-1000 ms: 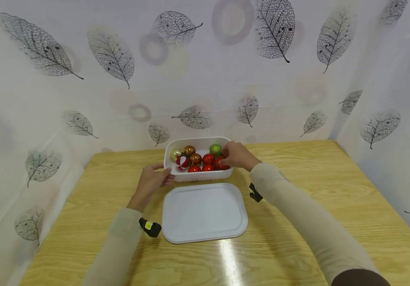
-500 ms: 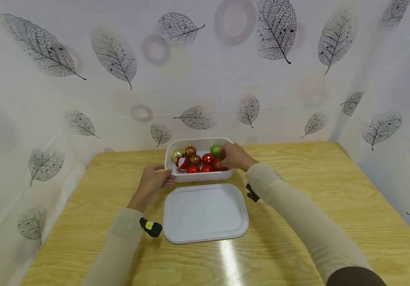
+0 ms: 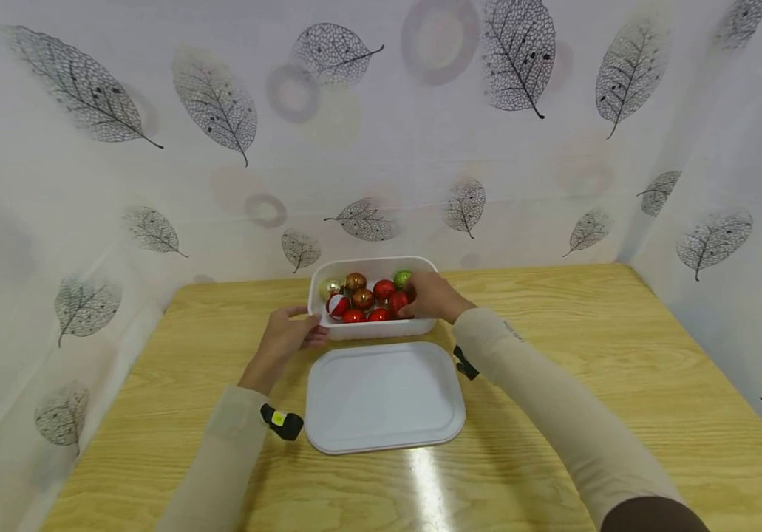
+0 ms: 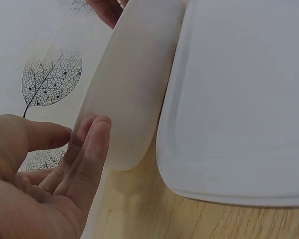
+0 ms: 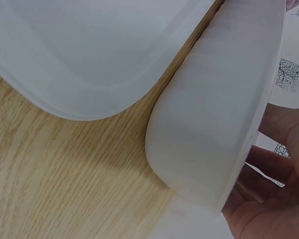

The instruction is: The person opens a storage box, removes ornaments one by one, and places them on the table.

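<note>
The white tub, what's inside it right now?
The tub holds shiny baubles: red, copper, gold, green, one red-and-white. The right hand reaches in, covering its right end.

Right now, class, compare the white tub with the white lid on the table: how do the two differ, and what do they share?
The tub is deep and walled; the lid is flat with a shallow raised rim. The tub holds shiny baubles; the lid carries nothing. The left hand touches the tub's side and the right hand reaches inside it, while no hand touches the lid. Both are white, rounded rectangles.
</note>
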The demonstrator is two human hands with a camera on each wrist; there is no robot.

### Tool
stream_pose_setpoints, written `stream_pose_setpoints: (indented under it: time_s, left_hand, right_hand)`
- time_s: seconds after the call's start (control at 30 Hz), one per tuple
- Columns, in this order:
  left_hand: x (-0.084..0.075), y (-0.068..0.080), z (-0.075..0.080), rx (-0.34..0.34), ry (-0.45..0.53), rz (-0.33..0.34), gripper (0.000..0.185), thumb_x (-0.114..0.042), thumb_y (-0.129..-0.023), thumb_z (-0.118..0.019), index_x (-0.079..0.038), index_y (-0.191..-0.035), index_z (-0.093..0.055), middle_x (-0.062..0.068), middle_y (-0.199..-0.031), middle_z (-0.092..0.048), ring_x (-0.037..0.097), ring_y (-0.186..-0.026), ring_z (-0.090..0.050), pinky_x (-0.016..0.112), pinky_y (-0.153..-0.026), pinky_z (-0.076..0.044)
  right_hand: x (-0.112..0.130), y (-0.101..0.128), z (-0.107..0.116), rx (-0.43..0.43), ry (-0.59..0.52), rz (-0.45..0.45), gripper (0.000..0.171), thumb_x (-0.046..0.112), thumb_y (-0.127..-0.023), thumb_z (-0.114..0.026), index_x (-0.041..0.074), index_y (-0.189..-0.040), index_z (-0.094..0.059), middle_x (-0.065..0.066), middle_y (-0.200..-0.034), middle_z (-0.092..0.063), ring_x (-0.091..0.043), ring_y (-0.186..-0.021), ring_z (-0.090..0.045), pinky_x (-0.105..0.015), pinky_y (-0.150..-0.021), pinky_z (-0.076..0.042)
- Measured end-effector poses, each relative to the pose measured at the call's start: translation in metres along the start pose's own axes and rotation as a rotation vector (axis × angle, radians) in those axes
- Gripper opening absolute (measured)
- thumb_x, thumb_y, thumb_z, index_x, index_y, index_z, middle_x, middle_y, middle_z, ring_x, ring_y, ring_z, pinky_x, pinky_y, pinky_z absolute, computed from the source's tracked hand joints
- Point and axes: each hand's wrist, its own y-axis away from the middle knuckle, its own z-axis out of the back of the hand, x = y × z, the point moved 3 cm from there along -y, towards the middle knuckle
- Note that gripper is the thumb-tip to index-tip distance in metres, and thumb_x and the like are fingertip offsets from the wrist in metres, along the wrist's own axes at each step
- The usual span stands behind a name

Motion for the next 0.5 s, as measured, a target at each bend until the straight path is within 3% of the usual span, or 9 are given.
stream_pose_setpoints:
  time_s: [0.23,0.5]
  left_hand:
    - [0.0022,-0.0034,0.0025,-0.008,0.009,0.000,0.045,-0.010,-0.106,-0.052,0.012,-0.144,-0.043,0.009,-0.078,-0.072,0.014,-0.067,-0.072,0.030,-0.072,-0.065]
    - [0.0026,-0.0048,0.0012,-0.002,0.014,0.012,0.049,-0.011,-0.106,-0.054,0.011,-0.147,-0.039,0.010,-0.080,-0.072,0.015,-0.069,-0.073,0.031,-0.075,-0.065]
  right_hand:
    - [-0.0012,-0.0022,-0.0049,0.003,-0.039,0.001,0.045,0.022,-0.085,-0.084,-0.008,-0.114,-0.069,-0.020,-0.111,-0.071,-0.034,-0.106,-0.066,-0.045,-0.098,-0.056]
    - [-0.0014,-0.0050,-0.0090,0.002,-0.064,0.031,0.043,0.024,-0.086,-0.084,-0.008,-0.111,-0.071,-0.017,-0.104,-0.073,-0.026,-0.093,-0.066,-0.040,-0.089,-0.057]
